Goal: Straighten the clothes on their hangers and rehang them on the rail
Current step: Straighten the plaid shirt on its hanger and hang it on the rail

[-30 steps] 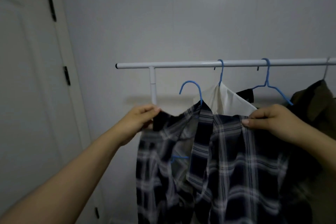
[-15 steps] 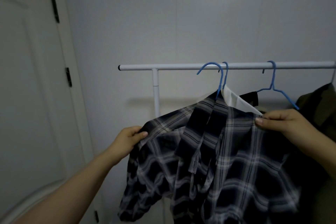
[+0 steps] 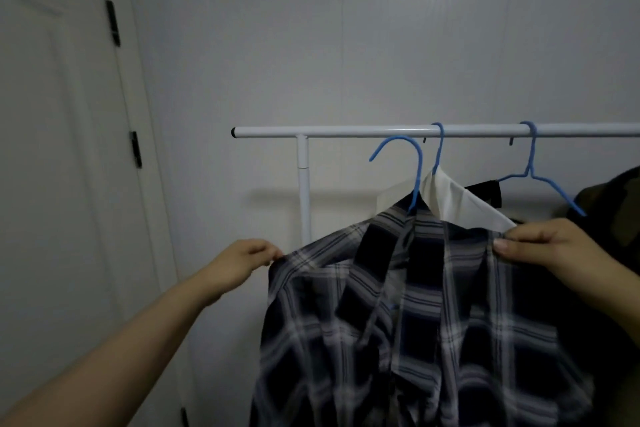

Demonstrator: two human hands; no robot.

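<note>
Both arms reach forward and up. Left hand [image 3: 239,262] pinches the left shoulder of the plaid shirt [image 3: 415,322]; right hand [image 3: 550,253] grips the right shoulder, fingers [image 3: 519,241] curled over the cloth. Shirt held just below the white rail [image 3: 346,131], its blue hanger [image 3: 414,166] hook not on the rail. Grey wall behind, pale door [image 3: 62,184] at left. On the rail: a white garment [image 3: 457,204] and an olive garment [image 3: 616,215]. Shirt is dark navy with white checks, collar open, front hanging loose.
</note>
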